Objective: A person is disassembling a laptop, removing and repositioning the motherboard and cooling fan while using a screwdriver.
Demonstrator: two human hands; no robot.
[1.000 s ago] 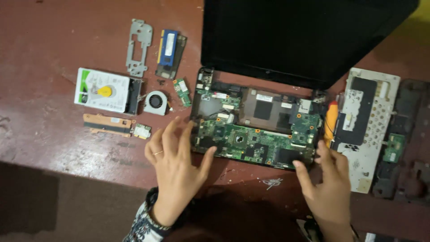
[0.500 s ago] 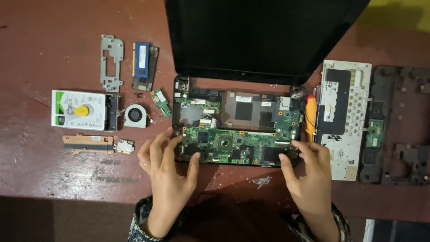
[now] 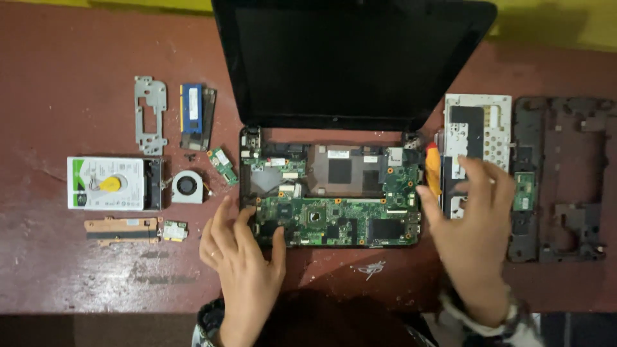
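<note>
Head view, looking straight down at a dark red table [image 3: 77, 283]. An opened laptop [image 3: 334, 186] sits in the centre with its black screen [image 3: 350, 61] tilted back and its green board [image 3: 334, 218] fully exposed.

The left hand [image 3: 241, 257] rests at the board's lower left corner, fingers spread and open, fingertips touching the board's edge and the thumb on its front rim. It grips nothing.

The right hand [image 3: 472, 225] hovers at the laptop's right side, fingers loosely open. Its thumb and fingertips are just beside an orange-handled screwdriver [image 3: 434, 170] lying along the laptop's right edge; whether they touch it cannot be told.

Removed parts lie about. To the left: a grey bracket [image 3: 150, 114], a blue memory stick [image 3: 191, 115], a hard drive [image 3: 106, 183] with a green and white label, a small round fan [image 3: 187, 186], a small green card [image 3: 223, 165] and a copper-coloured strip [image 3: 121, 229]. To the right: a white metal plate [image 3: 479, 122] and a black plastic frame [image 3: 559, 180].

The board looks thin, stiff, light and fragile, studded with small components and connectors. It seems best held by its bare edges or corners, lifted level and never flexed. The screwdriver's handle would likely give a firm grip.
</note>
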